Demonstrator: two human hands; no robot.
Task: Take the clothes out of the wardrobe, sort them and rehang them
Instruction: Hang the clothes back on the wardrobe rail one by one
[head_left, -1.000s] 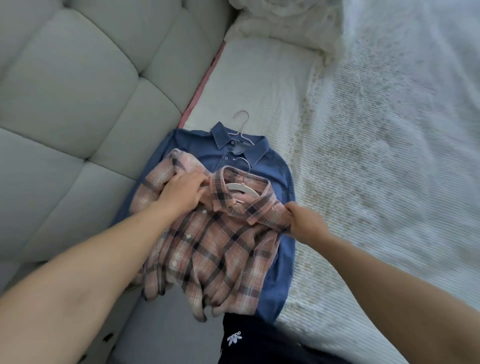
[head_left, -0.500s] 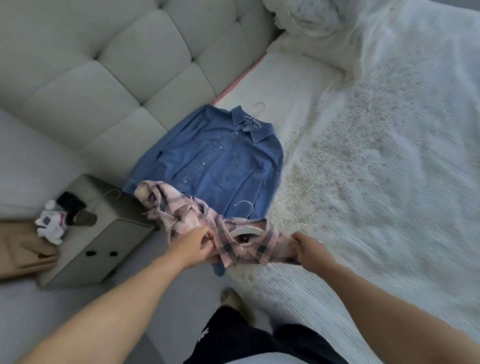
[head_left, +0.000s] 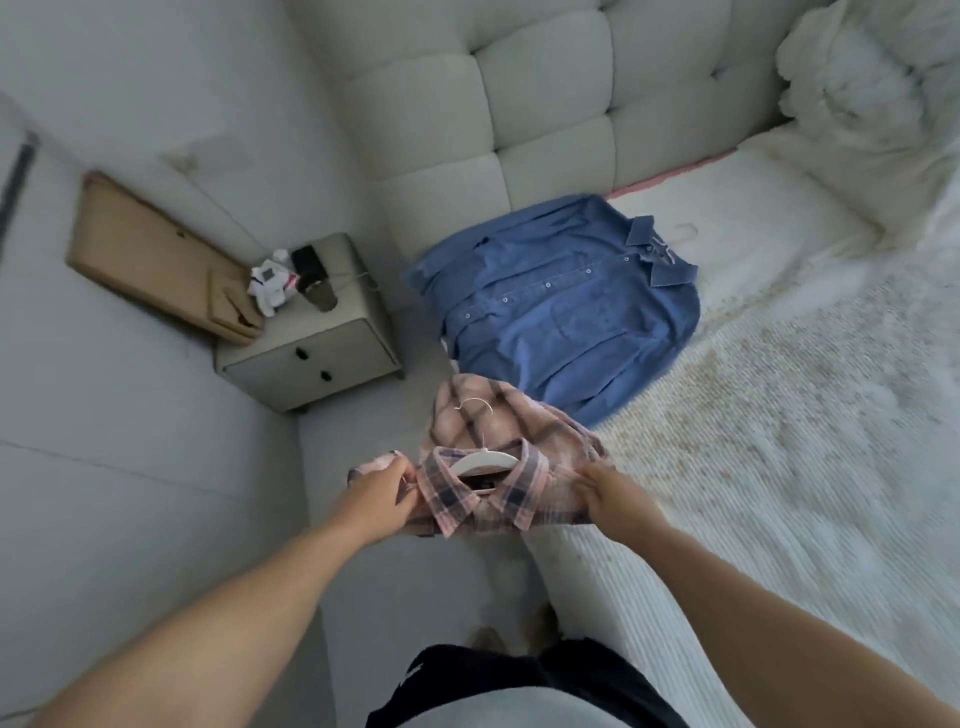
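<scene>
Left hand (head_left: 382, 491): fingers clamped on plaid shirt (head_left: 498, 467) shoulder.
Right hand (head_left: 605, 493): pinching other shoulder.
Risk: hanger (head_left: 483, 457) between the fingers — loose, could slip out if the shirt tilts.

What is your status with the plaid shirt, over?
Both hands grip plaid shirt on its hanger. Blue shirt flat on bed. Nothing blocking.

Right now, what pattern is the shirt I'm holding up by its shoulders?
Pink plaid shirt with dark navy check lines, clearest in the head view.
</scene>
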